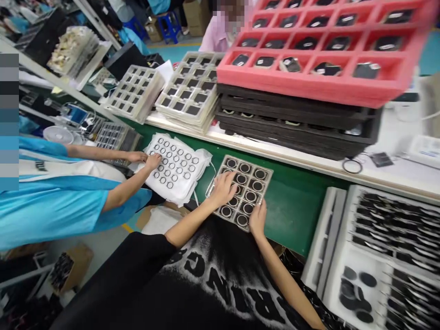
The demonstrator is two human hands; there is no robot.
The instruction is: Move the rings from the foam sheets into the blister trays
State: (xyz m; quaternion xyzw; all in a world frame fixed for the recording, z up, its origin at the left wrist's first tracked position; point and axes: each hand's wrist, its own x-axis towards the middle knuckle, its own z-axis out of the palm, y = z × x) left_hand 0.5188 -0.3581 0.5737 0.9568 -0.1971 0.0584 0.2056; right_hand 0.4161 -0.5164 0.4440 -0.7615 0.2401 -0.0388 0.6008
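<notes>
A clear compartment tray (265,184) lies in front of me on the green mat, tilted slightly in view. Its cells hold round black pieces with pale rims (250,196). My left hand (223,189) rests over the tray's left side, fingers stretched out and somewhat apart, covering a few cells. Whether a small part lies under those fingertips is hidden. Along the right edge, my right hand (258,217) grips the tray, its fingers against the side. Left of the tray, a white cloth-covered pad (184,195) carries rows of thin dark rings.
A co-worker in a blue top (51,206) reaches over the pad from the left. Red foam trays (305,87) sit on black trays (292,133) at the back. Stacked clear trays (189,119) stand beside them. A white box of black parts (343,256) is at right.
</notes>
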